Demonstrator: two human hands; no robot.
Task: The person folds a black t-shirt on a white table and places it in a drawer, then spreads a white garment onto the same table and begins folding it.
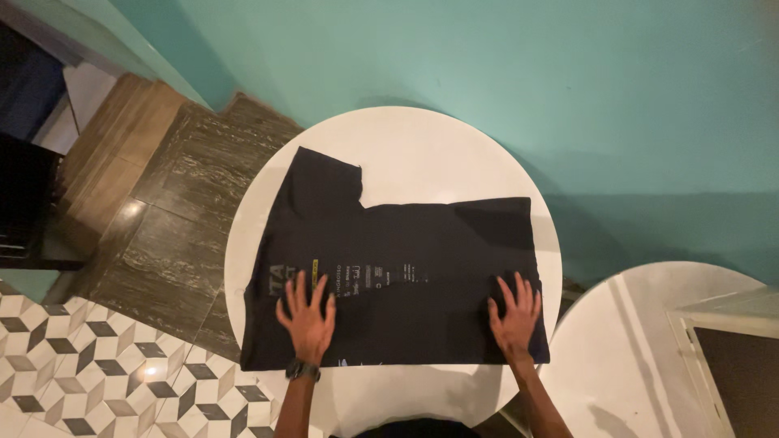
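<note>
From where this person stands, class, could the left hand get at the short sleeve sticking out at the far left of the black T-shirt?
Probably yes. The left hand lies flat on the black T-shirt, and the sleeve lies beyond it on the round white table, with nothing between them.

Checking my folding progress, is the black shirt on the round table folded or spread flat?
Partly folded: the black shirt shows one sleeve only, its right side ends in a straight edge, under the left hand and right hand.
</note>
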